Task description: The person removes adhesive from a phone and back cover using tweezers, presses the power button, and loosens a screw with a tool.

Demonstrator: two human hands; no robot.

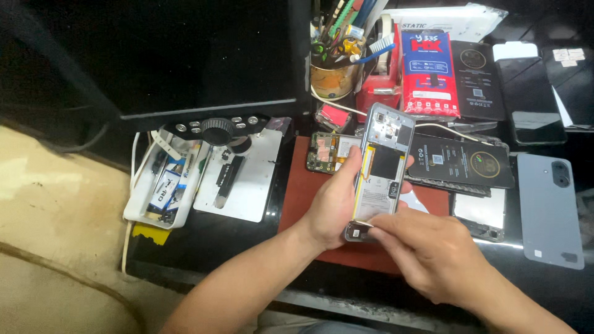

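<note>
1. Here, in the head view, the left hand (337, 201) is gripping an opened smartphone (378, 170) at frame centre, fingers wrapping behind it and the thumb lying along its left edge, so that the exposed back with its battery is facing up toward the camera.
2. The right hand (427, 253) is coming in from the lower right, its fingertips (376, 227) closing in a pinch at the phone's bottom end; whether they are holding a small part or only touching the frame is too small to tell.
3. The phone is being held tilted and lifted clear of the red work mat (297, 192), which is probably keeping its lower edge free for the pinching fingers.
4. A green circuit board (325, 153) is lying on the mat's upper left part, just beside the left thumb.
5. Right of the hands, a dark phone panel (461, 161) and a grey-blue back cover (547, 207) are lying flat, the cover well apart toward the right edge.
6. In the upper middle, a tool cup (331, 77) with brushes is standing beside a red packet (430, 74).
7. Left of centre, a white tray (162, 192) and a white repair plate (244, 179) are sitting under a dark monitor (185, 55).
8. Open room is lying mostly on the mat's left strip and along the table's near edge below the forearms.
</note>
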